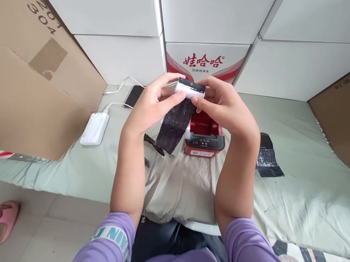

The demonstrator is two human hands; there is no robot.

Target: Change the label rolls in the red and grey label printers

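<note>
Now left hand (148, 104) and right hand (230, 108) pinch a white roll (189, 90) toward the sheet's (304, 204) back edge, apparently winding or unwinding, next needing control of the black strip (174, 126).

Both arms (132, 168) out front, wrists cocked inward
Left hand (151, 100) and right hand (230, 106) kinda curled, thumbs (173, 101) nearly tip to tip.
</note>
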